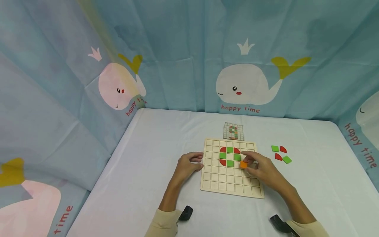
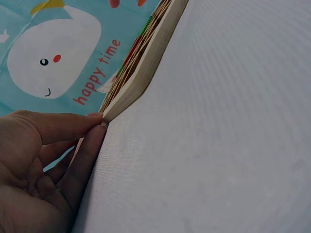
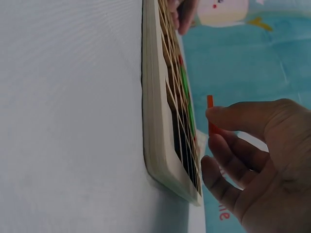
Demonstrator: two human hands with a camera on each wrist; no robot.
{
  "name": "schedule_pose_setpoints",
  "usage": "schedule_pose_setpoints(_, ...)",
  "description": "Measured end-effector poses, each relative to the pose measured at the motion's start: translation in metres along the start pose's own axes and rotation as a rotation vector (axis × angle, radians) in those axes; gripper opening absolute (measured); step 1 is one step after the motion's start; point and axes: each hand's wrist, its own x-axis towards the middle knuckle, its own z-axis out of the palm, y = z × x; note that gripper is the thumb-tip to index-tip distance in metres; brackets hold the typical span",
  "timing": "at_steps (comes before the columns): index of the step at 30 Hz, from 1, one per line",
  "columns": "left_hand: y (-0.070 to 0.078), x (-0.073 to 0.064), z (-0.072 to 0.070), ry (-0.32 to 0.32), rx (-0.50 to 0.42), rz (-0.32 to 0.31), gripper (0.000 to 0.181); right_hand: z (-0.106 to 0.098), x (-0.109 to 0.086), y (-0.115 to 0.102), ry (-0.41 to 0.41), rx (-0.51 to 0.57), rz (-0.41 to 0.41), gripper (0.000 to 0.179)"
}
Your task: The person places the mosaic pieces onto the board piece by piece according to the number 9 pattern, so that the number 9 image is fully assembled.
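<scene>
A wooden grid board [image 1: 217,186] lies flat on the table. Green square tiles [image 1: 230,163] and red quarter-circle tiles [image 1: 222,162] sit in its cells, forming a ring. At the board's left edge, my left hand [image 1: 188,166] grips the rim between thumb and fingers; the left wrist view has the fingertips [image 2: 97,127] right at the edge. My right hand [image 1: 262,169] pinches an orange square tile [image 1: 243,164] between thumb and fingers over the right part of the board. In the right wrist view that orange tile [image 3: 210,101] is edge-on, above the board's surface.
Behind the board lies a pattern card [image 1: 233,131] printed with a grid and coloured shapes. Several loose green and red tiles [image 1: 286,160] are scattered to the board's right on the white tablecloth [image 1: 133,184]. A blue whale-print curtain [image 1: 177,82] encloses the table's back and sides.
</scene>
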Motion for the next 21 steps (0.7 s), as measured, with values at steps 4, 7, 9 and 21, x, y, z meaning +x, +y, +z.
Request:
schedule_pose_setpoints(4,0.001,0.0,0.0,0.001,-0.002,-0.005,0.05,0.002,0.004,-0.003,-0.028,0.002,0.033,0.056)
schedule_pose_setpoints(7,0.002,-0.001,-0.001,0.003,0.002,-0.008,0.051,0.004,0.006,-0.004,-0.041,-0.012,0.055,0.056)
schedule_pose_setpoints(9,0.002,-0.001,-0.001,0.002,0.003,-0.01,0.051,0.006,0.007,-0.005,-0.048,-0.024,0.059,0.056)
schedule_pose_setpoints(21,0.001,0.0,0.001,0.01,0.015,-0.007,0.05,0.013,0.015,-0.008,-0.078,-0.064,0.012,0.057)
